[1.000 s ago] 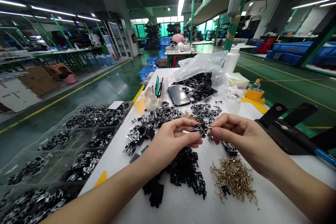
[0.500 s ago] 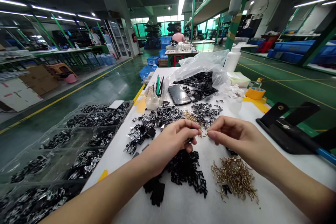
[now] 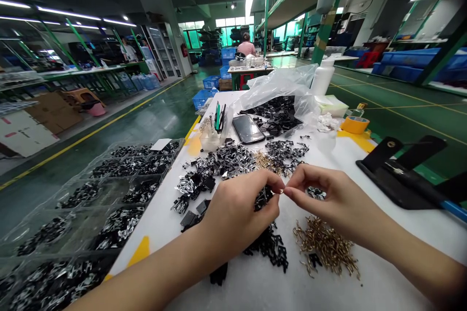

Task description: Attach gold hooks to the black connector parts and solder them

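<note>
My left hand (image 3: pixel 239 214) is closed around a small black clip-like part (image 3: pixel 263 198), which shows at its fingertips above a pile of black stamped parts (image 3: pixel 272 248). Between the thumb and forefinger of my right hand (image 3: pixel 328 199) is a tiny brass pin (image 3: pixel 281 192), its tip at the black part. Silver-and-black clips (image 3: pixel 228 161) lie heaped beyond my left hand. Loose brass pins (image 3: pixel 324 245) sit in a heap below my right hand, on the white worktable (image 3: pixel 310 291).
A clear compartment tray (image 3: pixel 109 194) of black-and-silver clips lies left of the table. Farther back are a phone (image 3: pixel 248 129), a plastic bag (image 3: pixel 277 87) with black parts, a white bottle (image 3: pixel 323 77) and yellow tape (image 3: pixel 354 125). Black straps (image 3: pixel 397 170) lie right. A co-worker (image 3: pixel 246 47) sits far off.
Both hands have dropped lower and closer to me, with my left hand now closed more over the black part. My right fingertips pinch the brass pin against it. The view has tilted slightly.
</note>
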Available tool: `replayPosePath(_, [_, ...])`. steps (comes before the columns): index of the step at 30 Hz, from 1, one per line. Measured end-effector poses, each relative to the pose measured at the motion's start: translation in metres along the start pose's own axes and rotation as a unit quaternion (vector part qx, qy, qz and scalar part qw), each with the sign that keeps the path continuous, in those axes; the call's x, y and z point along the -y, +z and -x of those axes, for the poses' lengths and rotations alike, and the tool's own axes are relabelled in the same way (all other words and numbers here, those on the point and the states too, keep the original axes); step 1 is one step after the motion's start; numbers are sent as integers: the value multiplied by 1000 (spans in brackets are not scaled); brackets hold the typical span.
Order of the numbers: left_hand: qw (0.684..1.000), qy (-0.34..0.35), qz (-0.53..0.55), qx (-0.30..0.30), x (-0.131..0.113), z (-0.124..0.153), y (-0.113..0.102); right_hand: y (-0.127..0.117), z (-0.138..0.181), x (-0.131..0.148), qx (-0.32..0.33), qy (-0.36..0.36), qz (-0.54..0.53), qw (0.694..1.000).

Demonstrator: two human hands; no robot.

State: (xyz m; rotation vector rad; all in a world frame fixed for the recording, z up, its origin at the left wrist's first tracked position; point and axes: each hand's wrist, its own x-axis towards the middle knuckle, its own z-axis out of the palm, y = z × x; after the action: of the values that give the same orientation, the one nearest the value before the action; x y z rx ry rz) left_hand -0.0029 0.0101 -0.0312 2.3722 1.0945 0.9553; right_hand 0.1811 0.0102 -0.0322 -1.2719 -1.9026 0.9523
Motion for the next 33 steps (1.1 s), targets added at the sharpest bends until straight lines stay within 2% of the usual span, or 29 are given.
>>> replayPosePath(10, [995,33,-75,65,0,0,-1,2,1,0,25,16,19,999])
replayPosePath(24, [987,84,-103,93,1,-1,-1,6,1,0,34,6,39,999])
replayPosePath(33, [989,68,-93,97,0,-1,-2,6,1,2,45,4,22,999])
